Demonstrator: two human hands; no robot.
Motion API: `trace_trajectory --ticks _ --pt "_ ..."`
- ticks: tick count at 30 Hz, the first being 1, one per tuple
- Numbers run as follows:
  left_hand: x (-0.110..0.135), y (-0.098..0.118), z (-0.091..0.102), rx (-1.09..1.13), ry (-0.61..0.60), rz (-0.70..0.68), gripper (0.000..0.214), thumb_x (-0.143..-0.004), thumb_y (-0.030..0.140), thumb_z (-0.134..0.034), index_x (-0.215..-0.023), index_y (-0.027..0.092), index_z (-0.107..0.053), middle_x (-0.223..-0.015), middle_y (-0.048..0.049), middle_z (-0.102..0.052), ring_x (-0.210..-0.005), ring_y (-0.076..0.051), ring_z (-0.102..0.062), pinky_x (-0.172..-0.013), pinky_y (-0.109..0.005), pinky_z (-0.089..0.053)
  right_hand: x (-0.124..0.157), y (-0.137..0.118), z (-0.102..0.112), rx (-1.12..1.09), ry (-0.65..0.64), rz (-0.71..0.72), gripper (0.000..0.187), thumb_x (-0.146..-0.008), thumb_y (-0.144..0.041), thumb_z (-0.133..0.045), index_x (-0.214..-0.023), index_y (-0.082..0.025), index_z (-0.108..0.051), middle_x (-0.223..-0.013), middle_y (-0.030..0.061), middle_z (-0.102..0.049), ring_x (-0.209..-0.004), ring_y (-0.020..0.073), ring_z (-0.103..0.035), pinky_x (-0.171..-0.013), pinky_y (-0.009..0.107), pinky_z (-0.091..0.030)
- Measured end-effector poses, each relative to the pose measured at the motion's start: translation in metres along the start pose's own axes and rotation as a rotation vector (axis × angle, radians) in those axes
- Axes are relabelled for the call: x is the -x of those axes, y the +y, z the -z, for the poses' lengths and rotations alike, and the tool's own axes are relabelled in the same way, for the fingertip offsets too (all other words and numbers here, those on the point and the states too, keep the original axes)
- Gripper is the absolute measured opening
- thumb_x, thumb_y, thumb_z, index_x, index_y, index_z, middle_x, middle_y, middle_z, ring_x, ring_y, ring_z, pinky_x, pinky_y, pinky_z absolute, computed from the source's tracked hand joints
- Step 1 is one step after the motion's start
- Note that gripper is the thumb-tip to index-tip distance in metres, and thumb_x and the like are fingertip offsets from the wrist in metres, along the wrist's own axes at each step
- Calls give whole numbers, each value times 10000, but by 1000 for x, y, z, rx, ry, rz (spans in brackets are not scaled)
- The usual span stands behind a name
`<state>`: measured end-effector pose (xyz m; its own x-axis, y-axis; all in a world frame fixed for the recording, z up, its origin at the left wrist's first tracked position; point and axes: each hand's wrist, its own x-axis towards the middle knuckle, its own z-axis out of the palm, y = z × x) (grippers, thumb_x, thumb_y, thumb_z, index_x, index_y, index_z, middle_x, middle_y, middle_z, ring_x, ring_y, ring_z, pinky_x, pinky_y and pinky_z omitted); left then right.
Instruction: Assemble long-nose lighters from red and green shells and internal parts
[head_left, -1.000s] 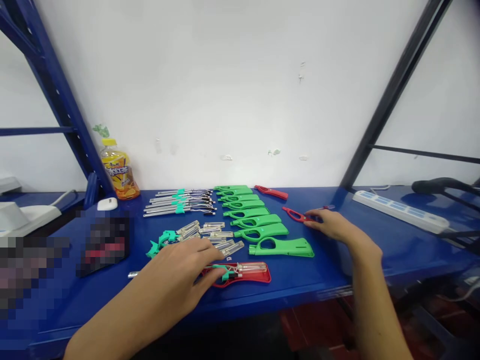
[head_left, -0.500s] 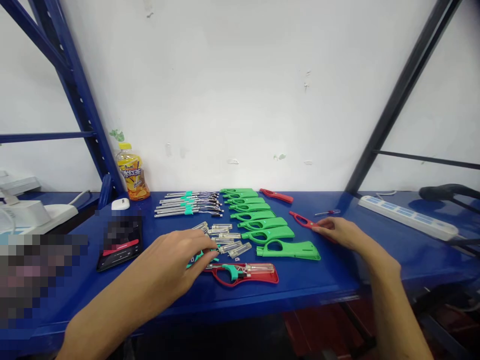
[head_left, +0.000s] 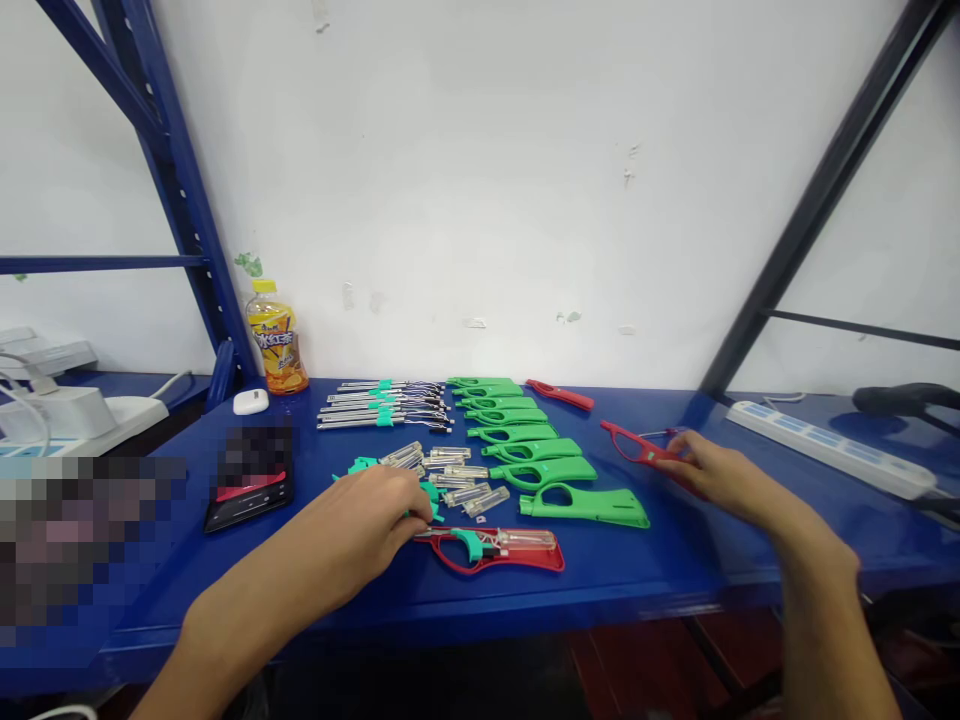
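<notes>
My left hand [head_left: 379, 510] is closed at the front end of an opened red lighter half [head_left: 525, 562], its fingertips pinched at the metal rod and covering part of it. Inside that half lie a green trigger [head_left: 472, 545] and a clear fuel tank [head_left: 529, 541]. My right hand [head_left: 712, 475] grips another red lighter shell [head_left: 637, 447] by its wide end, over the table's right part. Several clear fuel tanks [head_left: 487, 500] and green triggers [head_left: 433, 496] lie beside my left hand, some partly hidden. A row of green lighter shells [head_left: 589, 504] lies between my hands.
Metal lighter rods with wires [head_left: 360, 412] lie at the back of the blue table [head_left: 480, 600]. Behind the green shells is a red shell [head_left: 561, 394]. A drink bottle [head_left: 276, 340], white case [head_left: 250, 402] and phone [head_left: 251, 505] stand left; a power strip [head_left: 832, 450] lies right.
My left hand has lowered its pinched fingertips to the rod end of the opened lighter. My right hand has lifted the red shell slightly and shifted it right. The view has moved a little.
</notes>
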<state>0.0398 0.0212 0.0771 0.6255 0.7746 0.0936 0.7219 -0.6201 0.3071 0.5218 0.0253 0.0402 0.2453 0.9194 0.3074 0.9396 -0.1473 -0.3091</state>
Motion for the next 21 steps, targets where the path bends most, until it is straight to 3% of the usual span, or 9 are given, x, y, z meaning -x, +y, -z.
trace_trajectory --ticks 3,7,11,15,18,21 --pt "-1 3 1 -6 9 -14 254 -1009 175 -560 -931 259 -787 -961 -38 -772 -938 -246 -724 -810 -310 -507 9 -16 18 -46 -1 26 442 -927 -682 -496 -945 -259 -626 -756 76 -769 -687 300 -724 -634 371 -523" --pt "0 4 3 -35 78 -42 281 -1047 221 -537 -990 272 -808 -983 -39 -800 -949 -248 -750 -818 -311 -529 27 -55 41 -108 27 82 482 -1052 -652 -323 -1147 -268 -598 -1024 86 -786 -881 291 -736 -747 361 -532" --pt "3 4 10 -97 197 -8 284 -1072 323 -533 -1137 281 -806 -1125 -35 -827 -1053 -302 -756 -897 -384 -551 47 -103 53 -209 -1 212 541 -978 -740 -535 -1246 -272 -579 -1065 78 -752 -880 274 -701 -774 345 -528" --pt "7 3 15 -100 267 49 345 -1093 431 -504 -1320 334 -745 -1170 -11 -830 -1023 -313 -765 -884 -419 -563 66 -141 55 -249 -232 351 460 -1027 -705 -511 -1038 -257 -614 -974 58 -717 -828 241 -651 -772 336 -529" --pt "11 0 15 -67 296 46 412 -1084 475 -533 -1464 364 -644 -1252 -10 -804 -972 -277 -755 -865 -392 -566 77 -160 50 -267 -478 469 457 -1033 -690 -544 -1191 -282 -672 -1172 41 -730 -1050 257 -665 -944 359 -517" --pt "14 -5 10 -25 241 -21 398 -1057 492 -601 -1440 398 -654 -1283 8 -787 -997 -252 -740 -877 -359 -556 83 -174 43 -243 -556 475 487 -1025 -698 -561 -1305 -321 -688 -1289 19 -727 -1178 272 -647 -1028 388 -480"
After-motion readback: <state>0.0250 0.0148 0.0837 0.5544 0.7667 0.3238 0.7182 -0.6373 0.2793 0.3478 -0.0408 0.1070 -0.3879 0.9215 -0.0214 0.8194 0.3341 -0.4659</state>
